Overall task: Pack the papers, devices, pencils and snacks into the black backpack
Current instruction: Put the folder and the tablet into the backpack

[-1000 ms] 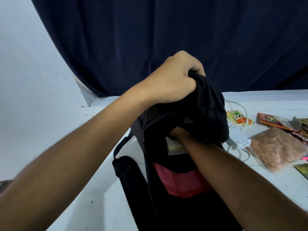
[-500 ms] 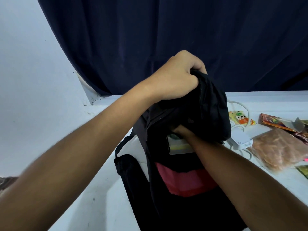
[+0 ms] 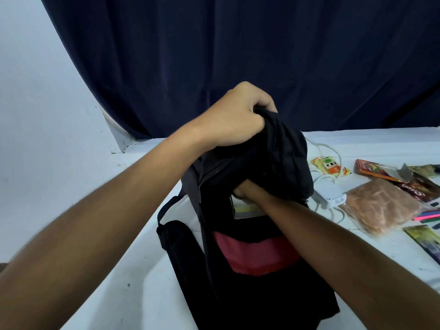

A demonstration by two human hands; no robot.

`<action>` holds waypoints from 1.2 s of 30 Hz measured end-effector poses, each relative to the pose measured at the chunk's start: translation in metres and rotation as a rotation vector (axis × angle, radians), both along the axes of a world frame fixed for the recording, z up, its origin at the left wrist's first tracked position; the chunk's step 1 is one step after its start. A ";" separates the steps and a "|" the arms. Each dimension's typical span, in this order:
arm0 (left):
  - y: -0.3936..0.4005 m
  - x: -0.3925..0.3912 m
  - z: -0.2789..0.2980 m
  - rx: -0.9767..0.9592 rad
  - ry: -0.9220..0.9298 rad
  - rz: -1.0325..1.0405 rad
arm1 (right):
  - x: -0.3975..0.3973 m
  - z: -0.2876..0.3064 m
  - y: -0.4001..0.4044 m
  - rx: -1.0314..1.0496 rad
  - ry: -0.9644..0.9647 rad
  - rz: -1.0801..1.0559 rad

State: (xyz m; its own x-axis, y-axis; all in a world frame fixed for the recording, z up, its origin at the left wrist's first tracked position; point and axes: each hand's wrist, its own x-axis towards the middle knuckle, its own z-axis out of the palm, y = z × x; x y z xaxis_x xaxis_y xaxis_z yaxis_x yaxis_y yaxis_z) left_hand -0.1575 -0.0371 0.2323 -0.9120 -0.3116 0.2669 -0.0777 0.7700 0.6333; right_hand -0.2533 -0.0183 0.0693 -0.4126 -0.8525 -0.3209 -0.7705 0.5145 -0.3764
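A dark blue curtain hangs across the far side of the room, and below it your white desk runs left to right. The black backpack stands in the middle of the desk, near you, mouth open and a red lining showing. Your left hand is fisted round the top flap, pulling it up and away. Your right hand is sunk into the opening, fingers hidden, so you cannot tell what it holds; a pale paper-like edge shows just beneath it. Packing looks barely begun: on the right, outside the bag, lie a white charger with its cable, a clear bag of snacks, foil packets, a small yellow packet and coloured pencils.
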 end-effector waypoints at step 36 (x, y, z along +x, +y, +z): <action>-0.054 0.070 -0.229 0.264 -0.076 0.780 | -0.053 -0.050 0.120 -0.413 0.002 -0.543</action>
